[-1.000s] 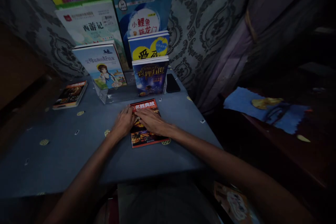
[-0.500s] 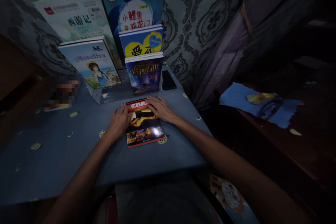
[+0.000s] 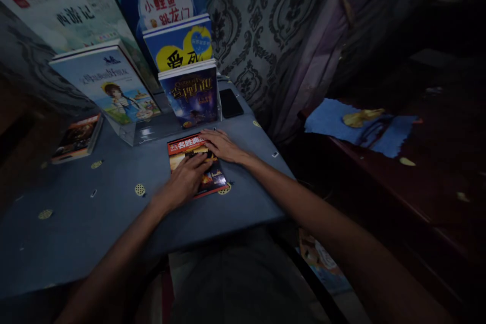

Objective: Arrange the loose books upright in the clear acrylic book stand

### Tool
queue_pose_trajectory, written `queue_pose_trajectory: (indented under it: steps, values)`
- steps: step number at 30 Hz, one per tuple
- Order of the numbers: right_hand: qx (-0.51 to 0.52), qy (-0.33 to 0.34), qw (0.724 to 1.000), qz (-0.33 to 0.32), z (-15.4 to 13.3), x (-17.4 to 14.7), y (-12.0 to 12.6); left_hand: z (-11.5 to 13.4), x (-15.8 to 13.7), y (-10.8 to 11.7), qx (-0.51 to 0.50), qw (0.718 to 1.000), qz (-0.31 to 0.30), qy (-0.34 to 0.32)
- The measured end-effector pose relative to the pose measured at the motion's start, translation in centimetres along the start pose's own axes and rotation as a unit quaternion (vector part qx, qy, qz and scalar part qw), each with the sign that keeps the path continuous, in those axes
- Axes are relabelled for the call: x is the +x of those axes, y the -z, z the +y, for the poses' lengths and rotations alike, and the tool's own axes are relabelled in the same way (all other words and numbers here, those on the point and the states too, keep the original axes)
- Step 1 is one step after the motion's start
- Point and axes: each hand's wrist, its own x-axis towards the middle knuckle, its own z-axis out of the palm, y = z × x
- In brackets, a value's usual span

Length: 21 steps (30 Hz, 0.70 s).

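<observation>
A thin paperback book with a red title band and dark photo cover lies closed and flat on the table. My left hand rests across the cover's middle and lower left, fingers stretched out. At the book's upper right corner lies my right hand, its fingers extended over the edge of the title band. Neither hand grips anything. Parts of the cover pictures are hidden under the fingers.
Behind the book stands a clear rack with several upright books. A dark phone lies right of it, a small stack of books left. On the dark red surface at right, a blue cloth carries a yellowish item.
My left hand has moved from the book's left edge onto the middle of its cover. My right hand stays at the upper right corner. The view has shifted, so the rack appears further left.
</observation>
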Motion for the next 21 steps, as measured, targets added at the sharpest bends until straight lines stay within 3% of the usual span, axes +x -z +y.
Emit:
queue_pose_trajectory:
  steps: [4,7,17,21]
  values:
    - [-0.003,0.004,1.000,-0.004,0.0,0.1,0.1,3.2,-2.0,0.5,-0.024,0.998,-0.041,-0.033]
    - [-0.002,0.002,1.000,-0.006,0.1,0.1,0.1,4.3,-2.7,0.7,-0.030,0.998,-0.046,-0.040]
    - [-0.011,0.002,1.000,0.015,0.1,0.3,0.4,4.4,-2.5,-1.0,0.020,0.999,0.025,-0.031]
    - [-0.011,-0.007,0.999,0.050,-0.1,0.2,1.1,3.8,-2.6,-0.5,0.037,0.998,0.057,-0.004]
